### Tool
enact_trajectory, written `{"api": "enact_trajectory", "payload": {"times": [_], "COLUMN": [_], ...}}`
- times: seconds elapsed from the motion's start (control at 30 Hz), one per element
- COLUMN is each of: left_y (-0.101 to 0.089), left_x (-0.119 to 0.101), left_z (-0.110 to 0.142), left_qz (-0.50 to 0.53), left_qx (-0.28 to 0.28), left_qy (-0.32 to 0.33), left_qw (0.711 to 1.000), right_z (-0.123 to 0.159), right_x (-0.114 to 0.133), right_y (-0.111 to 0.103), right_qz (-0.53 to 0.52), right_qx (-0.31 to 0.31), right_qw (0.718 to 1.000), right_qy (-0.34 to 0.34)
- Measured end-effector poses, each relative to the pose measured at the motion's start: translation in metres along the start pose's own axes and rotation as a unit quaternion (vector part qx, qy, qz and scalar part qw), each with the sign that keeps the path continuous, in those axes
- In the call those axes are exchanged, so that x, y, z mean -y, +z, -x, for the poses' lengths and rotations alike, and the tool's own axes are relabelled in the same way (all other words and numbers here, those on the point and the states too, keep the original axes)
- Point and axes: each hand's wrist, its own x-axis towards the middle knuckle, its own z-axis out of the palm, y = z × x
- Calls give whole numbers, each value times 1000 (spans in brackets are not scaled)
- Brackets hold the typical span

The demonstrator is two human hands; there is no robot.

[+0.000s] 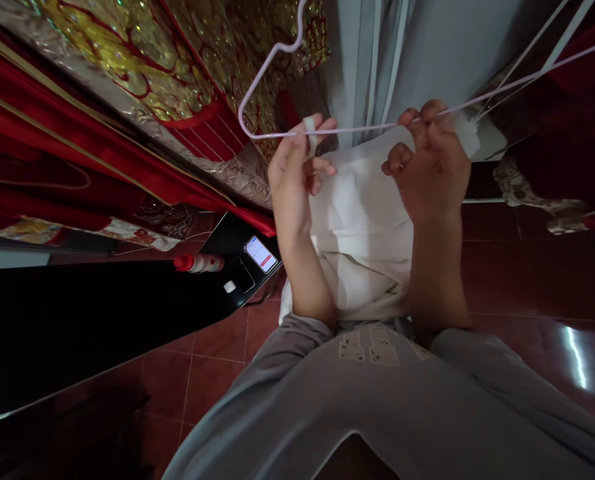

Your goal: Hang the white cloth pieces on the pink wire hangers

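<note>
A thin pale pink wire clothes hanger (354,129) stretches across in front of me, its notched shoulder rising at the upper left and its long bar running off the right edge. My left hand (300,170) pinches the bar near the rounded left corner, thumb and a finger on it. One finger there has a white wrap around it. Farther right along the bar, my right hand (430,160) grips it between thumb and fingertips, the lower fingers curled. Beneath both hands are my off-white trousers (362,220).
Sequined gold and red garments (142,73) hang at the left, and a pale grey cloth (427,53) hangs behind the hands. A black tabletop (102,320) bears a red-capped bottle (197,263), a lit phone (261,254), a dark phone (242,275) and a small white case (230,287).
</note>
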Motion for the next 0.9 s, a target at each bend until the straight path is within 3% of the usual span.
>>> {"api": "enact_trajectory", "payload": {"times": [0.13, 0.23, 0.37, 0.43, 0.6, 0.7, 0.9], "left_y": [26, 29, 24, 24, 26, 25, 20], "left_x": [0, -2, -4, -3, 1, 3, 9], "left_z": [7, 9, 7, 6, 5, 4, 1], "left_qz": [30, 8, -30, -30, -34, -16, -9], "left_qx": [2, -5, -54, -65, -36, 0, -4], "left_qy": [60, 66, 42, 40, 80, 116, 125], "left_qw": [998, 998, 997, 997, 996, 993, 992], "right_z": [-1, -1, 0, -5, -26, -29, -12], "right_x": [2, 2, 2, 5, 16, 21, 40], "right_y": [1, -4, -25, -39, -59, -56, -43], "right_qz": [28, 65, 106, 126, 163, 156, 169], "right_qx": [-9, -71, -236, -277, -212, -211, -228], "right_qw": [999, 992, 936, 911, 937, 936, 928], "right_qy": [-23, -81, -237, -279, -224, -235, -241]}}
